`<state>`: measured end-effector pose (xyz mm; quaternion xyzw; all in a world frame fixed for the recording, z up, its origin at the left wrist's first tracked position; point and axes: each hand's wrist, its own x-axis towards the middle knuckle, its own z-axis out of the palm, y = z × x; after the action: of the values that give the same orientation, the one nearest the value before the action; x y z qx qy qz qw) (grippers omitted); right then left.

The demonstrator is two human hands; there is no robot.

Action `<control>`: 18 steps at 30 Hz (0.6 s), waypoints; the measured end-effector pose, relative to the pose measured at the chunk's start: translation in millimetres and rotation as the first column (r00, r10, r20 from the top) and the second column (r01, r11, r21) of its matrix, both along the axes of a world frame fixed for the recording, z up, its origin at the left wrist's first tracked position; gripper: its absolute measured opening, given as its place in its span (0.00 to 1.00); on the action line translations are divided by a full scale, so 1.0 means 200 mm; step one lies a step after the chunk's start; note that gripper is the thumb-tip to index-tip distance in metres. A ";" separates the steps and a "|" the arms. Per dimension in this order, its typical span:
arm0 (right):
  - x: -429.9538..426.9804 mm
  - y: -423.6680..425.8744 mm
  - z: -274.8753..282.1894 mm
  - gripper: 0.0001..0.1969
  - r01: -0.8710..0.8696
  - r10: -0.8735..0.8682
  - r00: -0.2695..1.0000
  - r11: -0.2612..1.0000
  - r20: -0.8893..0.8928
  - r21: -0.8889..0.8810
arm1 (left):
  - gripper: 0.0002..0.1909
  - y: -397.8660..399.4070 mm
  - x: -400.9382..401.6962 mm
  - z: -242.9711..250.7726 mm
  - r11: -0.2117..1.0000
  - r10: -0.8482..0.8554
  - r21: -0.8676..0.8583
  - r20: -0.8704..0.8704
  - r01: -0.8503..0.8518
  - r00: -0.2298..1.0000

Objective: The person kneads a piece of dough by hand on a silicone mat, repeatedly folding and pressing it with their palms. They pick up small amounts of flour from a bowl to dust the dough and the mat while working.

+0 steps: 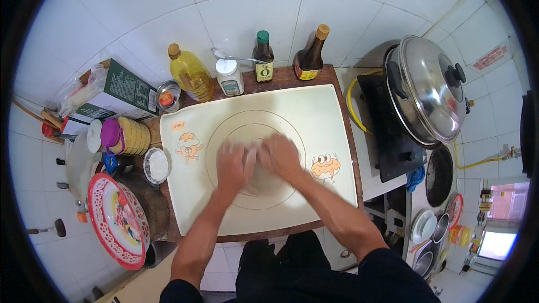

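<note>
Both of my hands are over the printed rings of a pale silicone kneading mat [332, 122] on a wooden table. My left hand [233, 164] and my right hand [281, 153] are side by side, fingers bent, blurred by motion. Beneath and between them lies a pale mass that looks like dough [259, 181]; its outline is blurred and partly hidden by the hands. Whether the fingers close on it cannot be told. Left of the mat stands a glass bowl of white powder [158, 167].
Along the back edge stand an oil bottle [193, 78], a white-lidded jar [230, 78] with a spoon above it, and two sauce bottles [264, 57] [311, 57]. A patterned red-rimmed tray [97, 219] is at left. A large lidded steel pot [425, 88] sits on the stove at right.
</note>
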<state>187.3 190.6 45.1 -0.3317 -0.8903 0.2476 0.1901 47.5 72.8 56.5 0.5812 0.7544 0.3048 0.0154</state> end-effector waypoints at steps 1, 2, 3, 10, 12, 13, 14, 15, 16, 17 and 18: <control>0.15 -0.15 0.12 0.13 -0.056 0.058 0.998 0.996 0.033 -0.064 | 0.09 -0.18 0.08 0.03 0.998 -0.059 -0.019 0.006 0.059 0.998; 0.26 -0.30 0.23 0.12 -0.005 0.003 0.998 0.999 -0.065 -0.033 | 0.10 -0.31 0.19 0.08 1.000 -0.004 0.025 0.073 0.002 0.997; 0.33 -0.45 0.29 0.13 0.044 -0.044 0.985 0.999 -0.166 -0.006 | 0.11 -0.42 0.30 0.11 0.996 0.054 0.063 0.140 -0.063 0.989; 0.36 -0.85 -0.03 0.23 0.250 -0.247 0.968 0.965 -0.054 0.080 | 0.22 -0.64 0.49 -0.32 0.996 0.078 0.047 0.045 -0.080 0.996; 0.27 -0.72 -0.08 0.23 0.260 -0.254 0.964 0.961 -0.079 0.092 | 0.22 -0.53 0.41 -0.36 0.994 0.095 0.059 0.032 -0.097 0.995; 0.22 -0.63 -0.09 0.23 0.267 -0.257 0.961 0.958 -0.107 0.101 | 0.22 -0.44 0.36 -0.36 0.991 0.115 0.069 0.015 -0.116 0.993; 0.17 -0.53 -0.09 0.22 0.260 -0.247 0.963 0.958 -0.111 0.122 | 0.21 -0.36 0.31 -0.35 0.986 0.144 0.084 0.017 -0.144 0.989; 0.13 -0.42 -0.11 0.22 0.267 -0.256 0.961 0.956 -0.102 0.119 | 0.21 -0.26 0.27 -0.32 0.988 0.135 0.078 0.024 -0.137 0.991; 0.09 -0.31 -0.12 0.20 0.243 -0.235 0.969 0.963 -0.083 0.114 | 0.19 -0.16 0.22 -0.30 0.985 0.162 0.058 0.006 -0.162 0.987; 0.06 -0.21 -0.14 0.19 0.219 -0.213 0.975 0.970 -0.064 0.110 | 0.18 -0.07 0.18 -0.28 0.981 0.189 0.040 -0.012 -0.188 0.982; 0.01 -0.11 -0.20 0.16 0.242 -0.228 0.967 0.963 -0.117 0.122 | 0.18 0.03 0.14 -0.27 0.982 0.185 0.033 -0.004 -0.185 0.983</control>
<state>189.9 169.1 6.1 -0.4082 -0.8485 0.1789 0.2854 76.4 79.8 2.8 0.5099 0.8001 0.3150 -0.0251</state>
